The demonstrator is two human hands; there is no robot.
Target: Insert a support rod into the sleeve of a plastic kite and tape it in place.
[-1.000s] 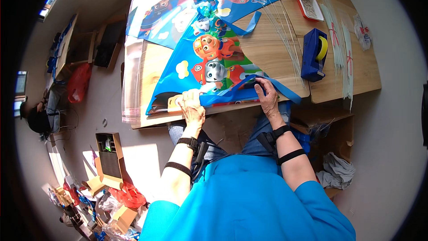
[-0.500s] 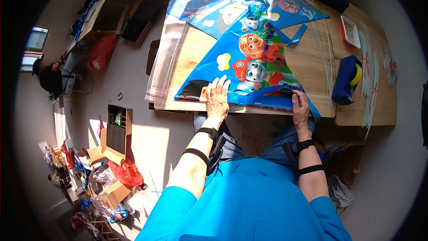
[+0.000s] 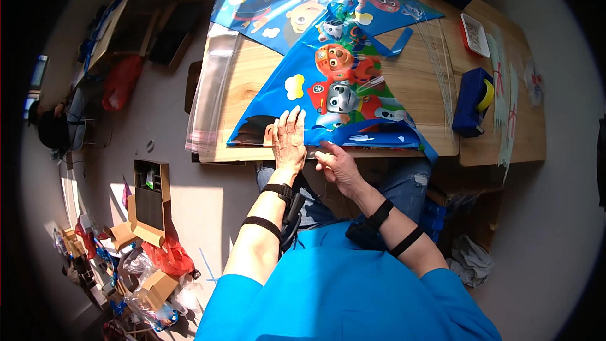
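A blue plastic kite (image 3: 341, 98), triangular and printed with cartoon dogs, lies on the wooden table (image 3: 252, 76) with its wide edge toward me. My left hand (image 3: 289, 142) rests flat on that edge near its left end, fingers stretched out over the plastic. Just right of it, my right hand (image 3: 341, 167) is at the near edge, fingers curled and the index finger and thumb closed at the kite's border. The fingertips partly cover the spot they hold. A loose blue strip runs along the border to the right corner.
Another printed kite sheet (image 3: 271, 9) lies farther back. Clear plastic sleeves (image 3: 211, 88) line the table's left side. Two blue tape dispensers (image 3: 468, 104), a red-and-white tray (image 3: 475, 35) and bundles of thin pale rods (image 3: 505, 95) are on the right. Boxes and red bags (image 3: 169, 256) lie on the floor.
My right hand has moved left along the near edge, from the kite's right part to beside my left hand. My left hand stays flat on the kite. The whole view has shifted slightly.
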